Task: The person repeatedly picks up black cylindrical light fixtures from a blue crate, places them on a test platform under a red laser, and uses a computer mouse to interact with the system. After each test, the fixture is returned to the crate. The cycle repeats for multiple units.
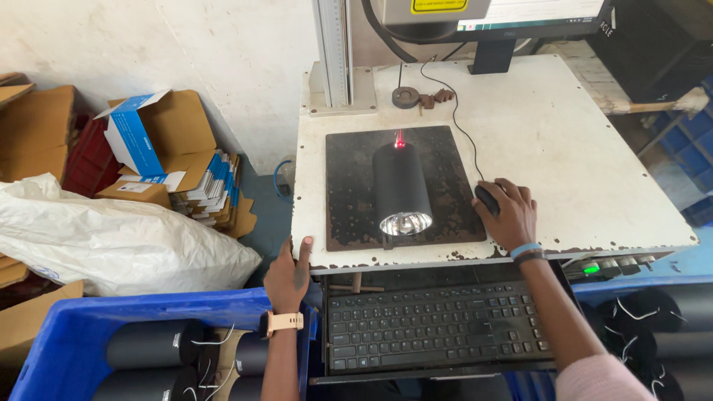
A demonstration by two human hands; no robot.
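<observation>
Black mouse under right hand grip | left hand released on table edge

We see the scene under even, fairly bright daylight-like light, with soft shadows only. Just ahead of our left hand, the reflector of the black cylinder lamp gleams white, and a small red light spot glows at its far end. Beyond our right hand, the white table looks pale and slightly washed out. The blue crates near our wrists sit dimmer. Focus holds sharp in the centre; the edges bend outward and soften.
</observation>
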